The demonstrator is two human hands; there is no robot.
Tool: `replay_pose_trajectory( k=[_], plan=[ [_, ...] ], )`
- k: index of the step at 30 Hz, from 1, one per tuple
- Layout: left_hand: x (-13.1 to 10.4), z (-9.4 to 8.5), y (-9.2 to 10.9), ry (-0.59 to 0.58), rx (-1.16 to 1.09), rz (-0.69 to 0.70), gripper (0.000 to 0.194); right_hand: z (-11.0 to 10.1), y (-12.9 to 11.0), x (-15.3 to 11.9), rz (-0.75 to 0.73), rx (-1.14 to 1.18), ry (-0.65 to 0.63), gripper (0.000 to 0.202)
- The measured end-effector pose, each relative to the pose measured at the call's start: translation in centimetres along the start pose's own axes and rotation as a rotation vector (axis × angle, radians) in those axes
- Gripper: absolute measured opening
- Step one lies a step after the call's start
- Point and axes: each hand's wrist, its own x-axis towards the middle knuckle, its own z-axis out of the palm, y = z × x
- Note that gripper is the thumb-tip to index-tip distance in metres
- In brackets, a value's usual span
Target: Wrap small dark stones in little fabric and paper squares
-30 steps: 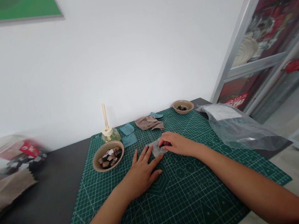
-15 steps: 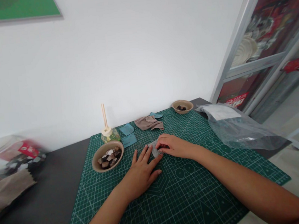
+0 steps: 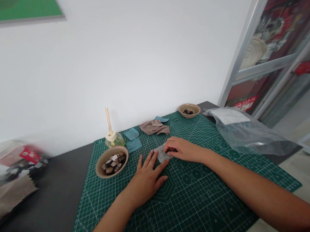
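Well, from far off I see my left hand (image 3: 150,181) lying palm down with its fingers spread wide, tips on the edge of a gray sheet (image 3: 161,156). The sheet lies flat in the middle of the green mat (image 3: 187,216), nearer its back edge than its front one. My right hand (image 3: 182,150) is on the sheet's right side, fingers bent and close together. Something dark shows under them, but I cannot tell if they hold it. By the mat's left edge sits a big bowl (image 3: 100,162) of stones (image 3: 114,164). A bottle (image 3: 114,139) with two sticks stands at the mat's back left corner, near two blue sheets (image 3: 134,145). A crumpled brown cloth (image 3: 153,127) lies at the mat's back edge. Near the back right corner of the dark desk (image 3: 51,208) is a small bowl (image 3: 197,109) with a few dark stones (image 3: 188,111). A clear bag (image 3: 237,133) lies along the desk's right edge, partly on the mat.
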Motion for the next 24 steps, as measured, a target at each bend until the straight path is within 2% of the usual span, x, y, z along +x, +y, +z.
replay_pose_trajectory(
  k=[6,12,17,21,24],
  plan=[
    [0.08,0.07,-0.04,0.01,-0.005,0.002,0.048,0.58,0.21,0.15,-0.039,0.016,-0.018,0.011],
    [0.01,-0.09,0.08,0.008,-0.019,0.004,0.047,0.26,0.19,0.04,0.019,-0.001,0.018,0.011],
    [-0.02,-0.06,0.07,0.008,-0.007,0.004,0.048,0.51,0.01,0.16,-0.041,0.037,-0.021,0.015],
    [0.01,-0.07,0.06,0.0,-0.011,0.002,0.047,0.2,0.0,0.04,0.027,0.016,0.005,0.013],
    [0.1,-0.12,0.04,0.009,-0.02,0.005,0.047,0.15,0.13,0.02,0.002,0.012,-0.011,0.012]
  ],
)
